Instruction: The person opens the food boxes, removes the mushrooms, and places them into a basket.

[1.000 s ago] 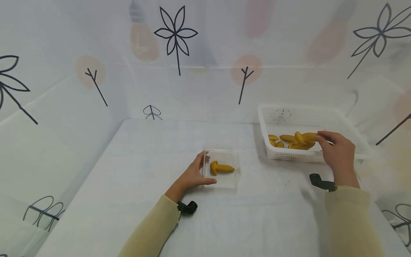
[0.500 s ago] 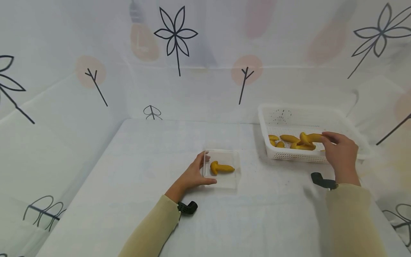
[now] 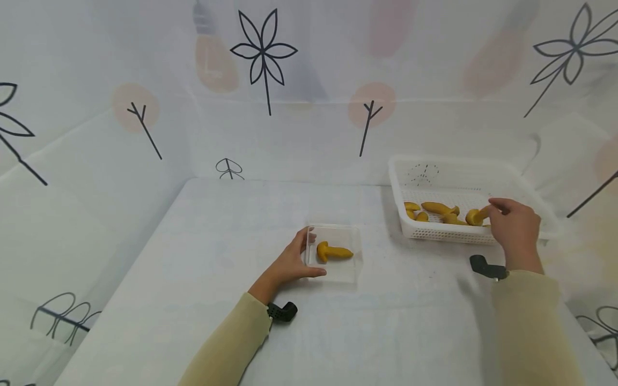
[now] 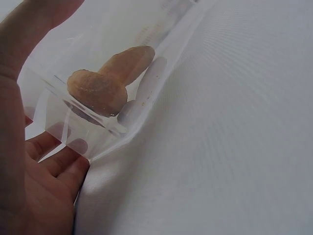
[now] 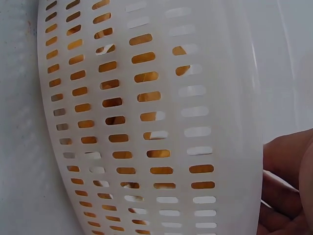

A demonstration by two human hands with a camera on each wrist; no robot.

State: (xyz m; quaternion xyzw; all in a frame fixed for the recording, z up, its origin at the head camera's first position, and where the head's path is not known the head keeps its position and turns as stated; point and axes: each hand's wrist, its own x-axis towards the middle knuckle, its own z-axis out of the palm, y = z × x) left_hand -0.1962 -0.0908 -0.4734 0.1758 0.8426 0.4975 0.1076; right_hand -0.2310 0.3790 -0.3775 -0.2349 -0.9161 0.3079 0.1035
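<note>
Around the left side of a clear plastic box [image 3: 340,272], my left hand [image 3: 291,260] curls its fingers and thumb. Inside the box lies one yellow-brown mushroom [image 3: 334,252], its cap toward that hand. The left wrist view shows the same mushroom [image 4: 100,90] through the clear wall. My right hand [image 3: 516,228] reaches over the near rim of a white perforated basket [image 3: 434,233] and pinches another mushroom [image 3: 474,216] by its stem, cap pointing left. In the right wrist view the basket wall [image 5: 166,112] hides the fingertips and the held mushroom.
Several more mushrooms [image 3: 438,208] lie in the basket, mostly toward its left and near side. A white cloth covers the table [image 3: 386,327]. Patterned fabric [image 3: 309,134] rises behind the table and at both sides.
My right hand has moved slightly right, and the mushroom in it now sits lower and farther right, uncovering mushrooms beneath. My left hand and the box have stayed in place.
</note>
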